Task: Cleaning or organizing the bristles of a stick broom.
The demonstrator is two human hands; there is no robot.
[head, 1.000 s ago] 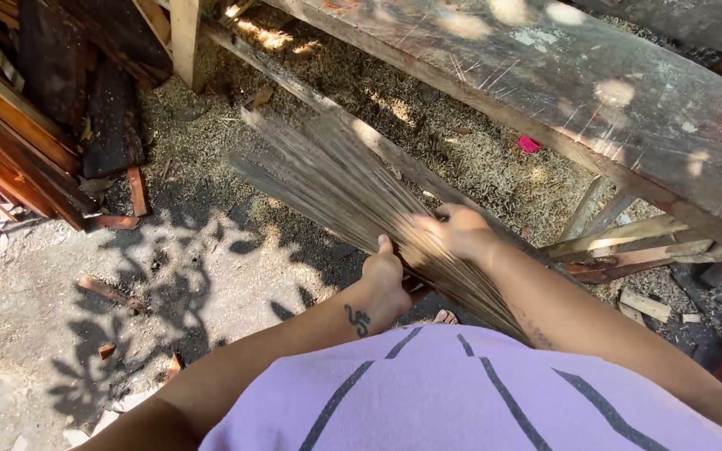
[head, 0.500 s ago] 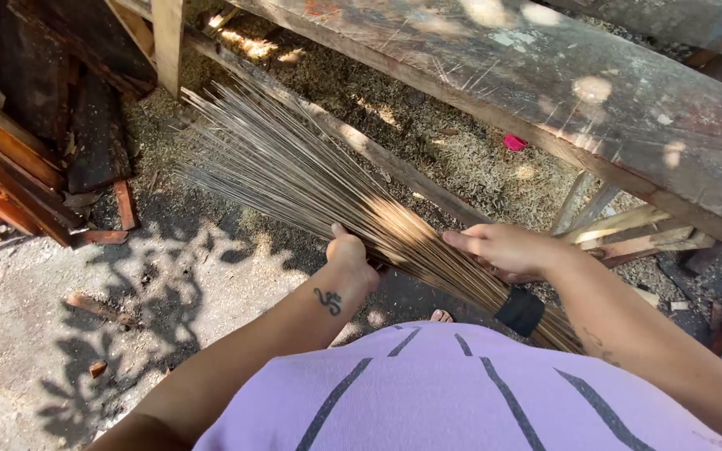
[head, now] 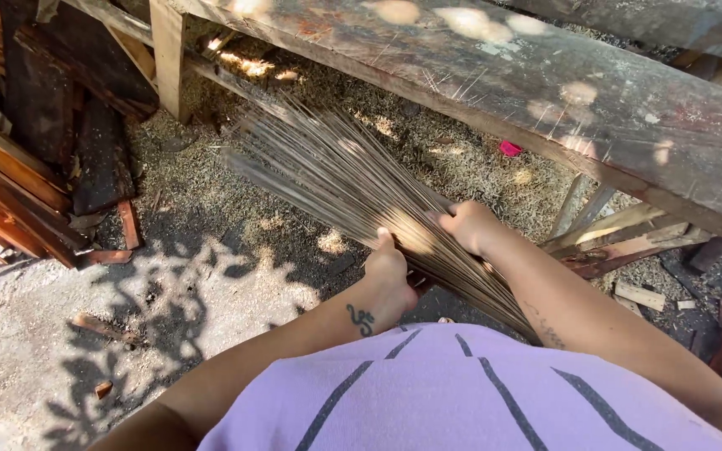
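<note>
where it lay flat before, right hand (head: 468,225) fingers now clench the broom sticks (head: 353,179) beside left hand (head: 390,276).

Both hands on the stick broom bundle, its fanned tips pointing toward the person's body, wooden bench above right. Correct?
Not quite. In the head view the stick broom bundle fans away from the person, toward the ground under the wooden bench. The left hand and right hand do both grip it.

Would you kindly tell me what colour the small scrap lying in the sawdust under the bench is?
The scrap is bright pink, seen in the head view.
</note>
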